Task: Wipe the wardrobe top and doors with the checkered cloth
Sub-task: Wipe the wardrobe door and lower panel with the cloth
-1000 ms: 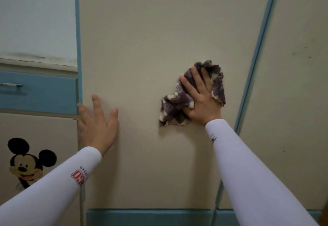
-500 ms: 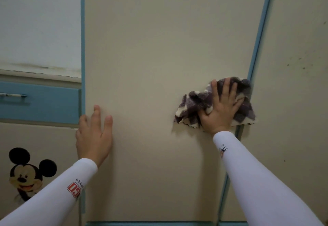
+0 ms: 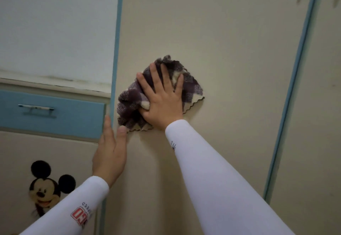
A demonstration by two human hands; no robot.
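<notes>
Since the frame half a second ago, the checkered cloth (image 3: 158, 94) has travelled from the door's right trim across to its left side, and the right hand (image 3: 162, 98) has gone with it; the left hand (image 3: 110, 151) has stayed low on the left edge, though the camera has swung so that it now sits nearer the middle of the view.

Going left to right: the blue drawer (image 3: 53, 113) and the cartoon mouse sticker (image 3: 48, 188) are sitting on the lower unit beside the wardrobe, and no cloth is reaching them. The left hand is lying open and flat, gripping nothing, its fingers straddling the blue left trim (image 3: 115, 50), apparently steadying the panel. Just above its fingertips the cloth is bunching against the beige middle door (image 3: 230, 41), close to that left trim. The right hand is spreading over the cloth with the palm flat and the fingers splayed, pressing it to the door rather than clenching it. Further right, the blue right trim (image 3: 295, 68) is separating this door from the next door (image 3: 321, 124), where a few dark specks are showing.

As a judgement, the work is sitting mid-way through one door: a band at about hand height is being covered side to side. The panel's upper part, the strip below the hands, and the right-hand door look like they are awaiting the cloth. The wardrobe top is lying out of view, so whether it is done cannot be told.
</notes>
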